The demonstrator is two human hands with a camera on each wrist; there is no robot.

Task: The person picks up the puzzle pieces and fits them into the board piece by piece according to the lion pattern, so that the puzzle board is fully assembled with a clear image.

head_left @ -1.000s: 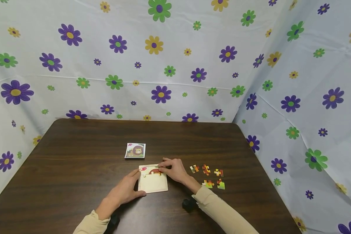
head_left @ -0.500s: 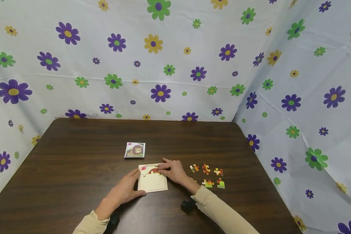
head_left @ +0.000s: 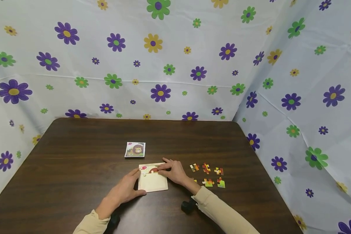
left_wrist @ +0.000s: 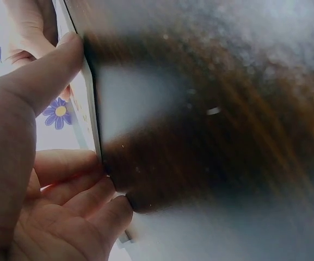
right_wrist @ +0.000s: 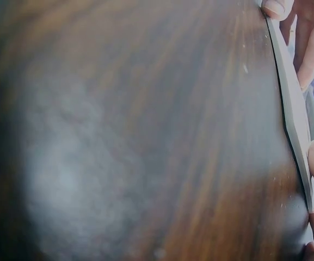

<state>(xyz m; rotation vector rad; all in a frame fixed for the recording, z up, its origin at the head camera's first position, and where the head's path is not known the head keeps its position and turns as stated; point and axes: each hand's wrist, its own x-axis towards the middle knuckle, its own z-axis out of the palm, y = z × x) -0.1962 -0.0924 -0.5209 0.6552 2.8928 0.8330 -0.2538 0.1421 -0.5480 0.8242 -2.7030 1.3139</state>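
Note:
A square wooden puzzle tray (head_left: 153, 184) lies on the table between both hands, its lower part bare. Fitted puzzle pieces (head_left: 147, 169) with a pink and a brown picture run along its top. My left hand (head_left: 125, 188) holds the tray's left side, fingers near the upper corner and thumb at the lower one; the left wrist view shows thumb and fingertips on the tray's edge (left_wrist: 89, 103). At the upper right corner, my right hand (head_left: 175, 171) pinches a puzzle piece between thumb and forefinger, mostly hidden by them.
Several loose puzzle pieces (head_left: 206, 168) lie in two rows right of the right hand, one partly behind the forearm. A picture card (head_left: 135, 149) with a lion rests behind the tray. Flowered cloth (head_left: 161, 68) hangs behind the brown table (head_left: 84, 169).
My right thumb has shifted slightly at the tray's upper right, and the orange bit of piece beneath it no longer shows. The left hand stays put.

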